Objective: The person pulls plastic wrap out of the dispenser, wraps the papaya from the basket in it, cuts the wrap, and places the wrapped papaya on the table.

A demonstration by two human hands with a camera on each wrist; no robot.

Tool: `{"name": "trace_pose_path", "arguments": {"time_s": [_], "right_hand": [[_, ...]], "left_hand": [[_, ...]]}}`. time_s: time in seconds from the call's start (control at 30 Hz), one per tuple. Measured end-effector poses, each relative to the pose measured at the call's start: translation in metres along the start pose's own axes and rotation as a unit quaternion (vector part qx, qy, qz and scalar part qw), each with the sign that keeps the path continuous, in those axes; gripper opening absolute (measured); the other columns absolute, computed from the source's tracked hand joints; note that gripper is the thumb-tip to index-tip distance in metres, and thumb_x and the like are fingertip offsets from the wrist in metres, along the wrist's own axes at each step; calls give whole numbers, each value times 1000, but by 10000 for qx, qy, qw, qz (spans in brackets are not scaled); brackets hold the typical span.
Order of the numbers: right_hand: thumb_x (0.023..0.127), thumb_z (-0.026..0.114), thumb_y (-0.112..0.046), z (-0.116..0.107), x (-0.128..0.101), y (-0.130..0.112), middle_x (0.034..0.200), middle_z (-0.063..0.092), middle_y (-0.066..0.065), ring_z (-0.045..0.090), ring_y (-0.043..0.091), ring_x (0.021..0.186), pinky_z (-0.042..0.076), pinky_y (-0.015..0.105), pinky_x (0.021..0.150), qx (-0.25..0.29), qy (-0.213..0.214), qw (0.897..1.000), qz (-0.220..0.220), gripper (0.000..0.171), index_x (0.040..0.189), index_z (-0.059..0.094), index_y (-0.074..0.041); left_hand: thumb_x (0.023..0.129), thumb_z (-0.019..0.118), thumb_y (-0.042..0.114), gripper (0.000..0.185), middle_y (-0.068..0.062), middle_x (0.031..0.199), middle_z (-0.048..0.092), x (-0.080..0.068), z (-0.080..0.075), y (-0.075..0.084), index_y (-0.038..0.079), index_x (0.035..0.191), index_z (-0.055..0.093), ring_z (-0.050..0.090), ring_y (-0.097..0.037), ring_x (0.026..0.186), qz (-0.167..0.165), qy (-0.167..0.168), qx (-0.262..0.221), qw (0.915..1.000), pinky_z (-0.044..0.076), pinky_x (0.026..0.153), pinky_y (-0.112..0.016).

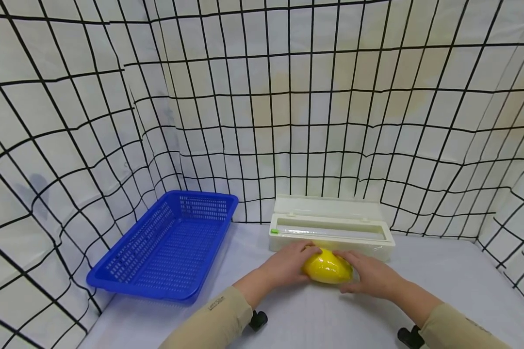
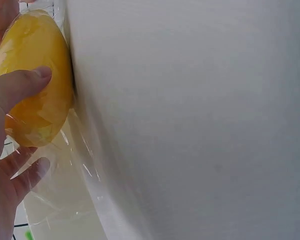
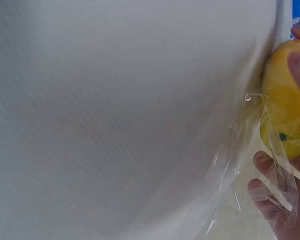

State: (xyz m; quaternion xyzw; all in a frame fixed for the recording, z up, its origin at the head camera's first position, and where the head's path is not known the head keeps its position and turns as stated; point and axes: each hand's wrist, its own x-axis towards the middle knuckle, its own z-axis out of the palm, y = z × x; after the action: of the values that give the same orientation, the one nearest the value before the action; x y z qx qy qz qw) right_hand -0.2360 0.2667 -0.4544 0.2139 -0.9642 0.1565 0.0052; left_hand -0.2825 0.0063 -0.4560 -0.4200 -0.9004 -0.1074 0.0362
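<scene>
A glossy yellow oval fruit (image 1: 327, 267) is held between both hands, just in front of a white cling film box. My left hand (image 1: 288, 264) grips its left end, thumb laid on the side. On the other end is my right hand (image 1: 373, 276), its thumb also against the fruit. Clear cling film (image 2: 60, 180) covers the fruit in the left wrist view and hangs loose around the fingers. In the right wrist view, wrinkled film (image 3: 225, 155) spreads from the fruit, and a small dark spot shows near the fruit's end.
The cling film box (image 1: 367, 247) has its lid raised, with a roll of film inside and a green tab at its left. A blue plastic basket (image 1: 135, 290) stands at the left on the white table (image 1: 305, 322). White walls with black grid lines (image 1: 323, 111) surround it.
</scene>
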Motion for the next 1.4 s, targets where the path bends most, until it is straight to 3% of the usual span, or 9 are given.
{"name": "trace_pose_path", "arguments": {"time_s": [0.17,0.37,0.67,0.87,1.03,1.27,1.4], "right_hand": [[72,87,-45,2,0,-2,140,55,9,58,31,119,48,52,98,24,95,9999,-97,87,144,47,-17],[70,86,-51,1,-2,-4,142,53,9,57,31,121,47,53,99,174,74,9998,57,92,145,46,-17],[71,86,-48,-6,-7,-10,141,54,8,59,30,118,48,53,98,270,359,9990,7,91,145,46,-15],[71,85,-52,-14,-13,-13,145,52,5,57,29,122,49,54,96,427,510,9978,-36,95,150,40,-25],[71,85,-52,-19,-15,-13,145,51,1,58,26,119,52,51,92,607,603,9962,-185,92,149,41,-30],[78,83,-43,-19,-10,-14,138,57,-1,59,19,116,51,46,95,591,728,9952,-273,79,146,47,-27],[79,82,-44,-23,-8,-15,134,60,-2,59,15,108,53,42,91,607,774,9944,-389,76,145,49,-25]], "left_hand": [[85,79,35,67,1,147,44,2,1,0,24,143,47,45,-16,132,-4,25,26,10000,37,111,-33],[82,80,37,73,2,148,43,2,-4,2,27,145,45,44,-16,131,-55,-69,-151,9998,38,110,-34],[80,76,42,76,6,143,47,-4,-17,5,28,146,42,50,-10,119,-102,26,-541,9985,46,99,-30],[80,77,39,74,9,139,52,-8,-27,8,22,145,45,52,-8,119,-159,196,-927,9954,45,101,-29],[80,78,37,70,11,136,54,-9,-34,8,22,142,48,53,-6,116,-276,190,-1226,9919,44,102,-28],[82,78,38,69,13,131,57,-9,-39,7,24,141,47,55,-4,106,-427,66,-1604,9861,48,96,-27],[83,77,40,69,13,134,56,-10,-39,5,27,143,45,55,-4,109,-447,64,-1717,9841,47,98,-29]]}}
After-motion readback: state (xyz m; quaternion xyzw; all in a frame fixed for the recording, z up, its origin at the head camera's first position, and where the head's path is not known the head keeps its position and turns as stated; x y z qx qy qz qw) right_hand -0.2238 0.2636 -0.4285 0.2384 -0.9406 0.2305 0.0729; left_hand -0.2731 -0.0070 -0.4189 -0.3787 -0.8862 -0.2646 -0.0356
